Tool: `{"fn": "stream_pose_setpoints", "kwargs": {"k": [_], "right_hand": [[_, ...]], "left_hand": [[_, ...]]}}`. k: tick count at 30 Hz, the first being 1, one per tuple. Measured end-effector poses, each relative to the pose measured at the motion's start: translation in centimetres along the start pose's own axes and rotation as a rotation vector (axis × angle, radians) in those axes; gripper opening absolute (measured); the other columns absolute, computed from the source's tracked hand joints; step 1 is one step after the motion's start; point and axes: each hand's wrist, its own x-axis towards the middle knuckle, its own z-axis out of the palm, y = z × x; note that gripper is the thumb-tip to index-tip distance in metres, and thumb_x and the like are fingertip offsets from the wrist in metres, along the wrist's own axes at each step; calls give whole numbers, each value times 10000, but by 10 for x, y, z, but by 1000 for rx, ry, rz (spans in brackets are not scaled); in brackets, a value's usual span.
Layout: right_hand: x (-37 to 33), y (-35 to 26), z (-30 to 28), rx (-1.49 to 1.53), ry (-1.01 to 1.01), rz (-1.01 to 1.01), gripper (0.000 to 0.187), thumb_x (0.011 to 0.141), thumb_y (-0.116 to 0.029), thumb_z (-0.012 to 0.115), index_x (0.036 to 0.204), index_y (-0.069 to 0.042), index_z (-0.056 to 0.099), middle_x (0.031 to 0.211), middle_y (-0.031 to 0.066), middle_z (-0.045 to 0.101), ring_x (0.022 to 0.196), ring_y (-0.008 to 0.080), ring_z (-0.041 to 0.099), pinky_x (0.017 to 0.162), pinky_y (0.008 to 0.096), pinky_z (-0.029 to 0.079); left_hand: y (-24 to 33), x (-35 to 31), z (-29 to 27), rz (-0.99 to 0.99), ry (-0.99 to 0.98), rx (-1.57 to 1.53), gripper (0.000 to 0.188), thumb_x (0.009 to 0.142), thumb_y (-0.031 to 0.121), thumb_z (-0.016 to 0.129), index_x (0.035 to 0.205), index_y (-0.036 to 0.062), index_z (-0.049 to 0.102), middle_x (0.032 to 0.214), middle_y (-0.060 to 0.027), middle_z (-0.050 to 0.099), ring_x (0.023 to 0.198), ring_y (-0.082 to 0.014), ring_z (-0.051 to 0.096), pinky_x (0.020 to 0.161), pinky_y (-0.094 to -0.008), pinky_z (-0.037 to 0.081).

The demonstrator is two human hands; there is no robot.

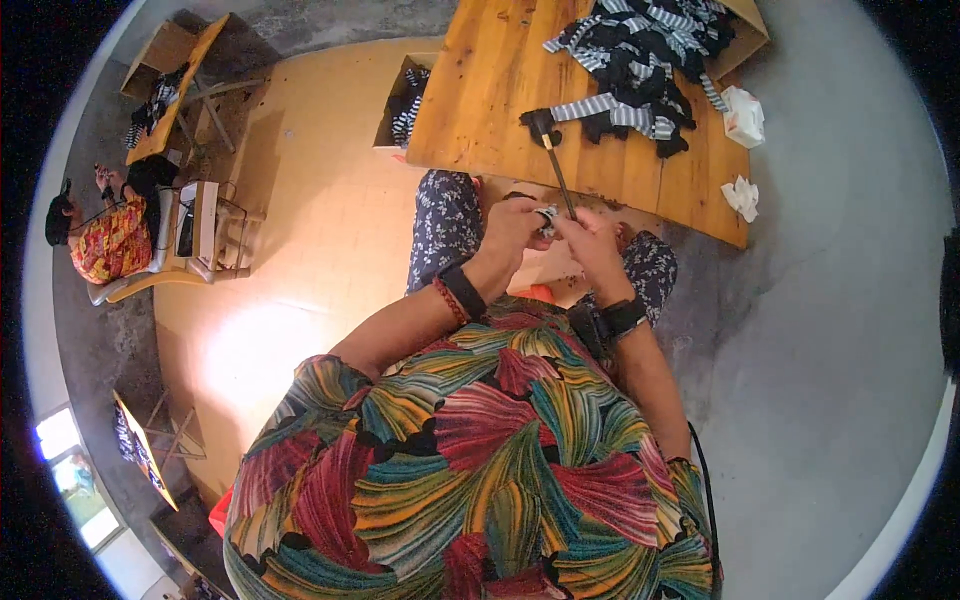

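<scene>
My left hand (513,232) is closed on a small bunched grey, white and black piece of knit fabric (546,222) above my lap. Right beside it, my right hand (593,248) has its fingers closed round the lower end of a thin dark rod (560,182) with a yellowish upper part. The rod slants up toward the table edge, and its exact kind cannot be made out. Past its tip lies a black piece of knit fabric (541,124). A heap of grey-and-white striped and black knit pieces (645,75) covers part of the table.
The wooden table (490,95) stands ahead of me, with a cardboard box (743,38) at its far right. A tissue pack (743,117) and crumpled tissue (741,198) lie at its right edge. Left of it is a box of striped pieces (405,105). Another person (112,240) sits far left.
</scene>
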Motion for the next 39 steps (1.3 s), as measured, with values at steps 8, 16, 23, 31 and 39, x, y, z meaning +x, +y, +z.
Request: {"fn": "stream_pose_setpoints", "kwargs": {"k": [8,16,23,31,39], "right_hand": [[6,0,-8,-120,-76,-121,246,711,-208,645,642,-3,526,539,10,471,535,58,410,466,244,353],[5,-30,4,-694,186,-631,157,701,-145,568,637,-21,496,605,168,504,553,320,518,497,399,403],[7,-33,9,-833,319,-662,119,689,-137,546,649,-35,501,596,149,510,575,333,524,523,422,425],[-2,-31,4,-665,173,-581,111,698,-114,524,659,-12,505,636,180,516,609,364,522,541,438,409],[-7,-29,9,-255,12,-341,70,695,-64,485,680,-19,536,527,123,485,467,269,492,459,352,391]], "left_hand": [[7,-12,11,72,44,-33,126,747,14,504,806,-48,596,699,-69,589,555,-134,558,478,-223,468],[8,-4,4,307,74,156,97,736,32,541,766,-28,611,689,-28,586,580,-104,525,531,-214,420],[25,-3,2,162,-82,-73,48,747,55,577,761,11,588,574,4,493,481,-105,457,462,-223,370],[40,-26,-15,-212,-565,-268,135,721,121,624,794,26,561,526,17,447,367,-81,379,345,-206,267],[38,-20,-20,85,-342,237,128,720,99,631,802,19,574,722,-28,584,629,-117,550,582,-234,457]]}}
